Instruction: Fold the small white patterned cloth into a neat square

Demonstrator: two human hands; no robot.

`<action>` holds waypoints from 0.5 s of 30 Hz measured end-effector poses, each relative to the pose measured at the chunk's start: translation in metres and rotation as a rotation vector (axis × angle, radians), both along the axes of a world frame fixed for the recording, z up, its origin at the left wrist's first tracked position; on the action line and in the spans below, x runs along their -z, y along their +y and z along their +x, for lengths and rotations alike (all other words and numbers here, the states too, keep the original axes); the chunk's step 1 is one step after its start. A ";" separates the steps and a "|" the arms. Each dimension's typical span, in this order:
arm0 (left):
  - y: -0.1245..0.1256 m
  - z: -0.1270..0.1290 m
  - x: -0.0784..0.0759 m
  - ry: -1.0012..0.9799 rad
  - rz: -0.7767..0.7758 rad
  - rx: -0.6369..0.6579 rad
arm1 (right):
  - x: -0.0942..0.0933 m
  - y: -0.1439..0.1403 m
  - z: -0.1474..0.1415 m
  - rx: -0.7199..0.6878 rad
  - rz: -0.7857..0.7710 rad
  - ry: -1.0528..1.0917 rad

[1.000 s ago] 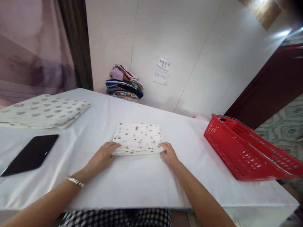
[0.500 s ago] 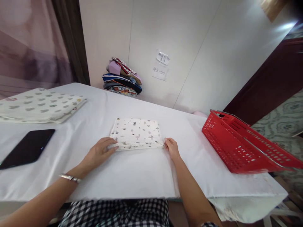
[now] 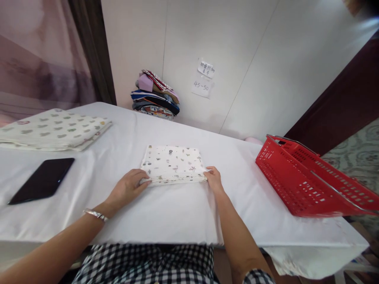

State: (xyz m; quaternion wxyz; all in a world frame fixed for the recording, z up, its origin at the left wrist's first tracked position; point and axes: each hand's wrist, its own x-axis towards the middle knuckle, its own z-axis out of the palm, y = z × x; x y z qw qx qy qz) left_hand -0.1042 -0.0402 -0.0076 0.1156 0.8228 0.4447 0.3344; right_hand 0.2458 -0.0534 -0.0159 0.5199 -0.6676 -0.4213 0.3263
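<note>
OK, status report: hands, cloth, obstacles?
Left hand, right hand at near corners of folded printed cloth. Cloth flat, layers stacked. Black tablet left, red shopping basket right, both apart.

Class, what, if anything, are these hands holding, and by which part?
The folded printed cloth: the left hand grasps its near left corner; the right hand touches its near right corner, though whether it pinches there cannot be told.

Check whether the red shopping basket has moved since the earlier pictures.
No; the red shopping basket keeps its place relative to the "45-50" paper sign.
</note>
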 end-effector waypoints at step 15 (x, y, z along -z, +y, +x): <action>-0.002 0.007 -0.008 0.021 0.079 0.019 | 0.006 -0.017 -0.006 -0.083 0.427 -0.680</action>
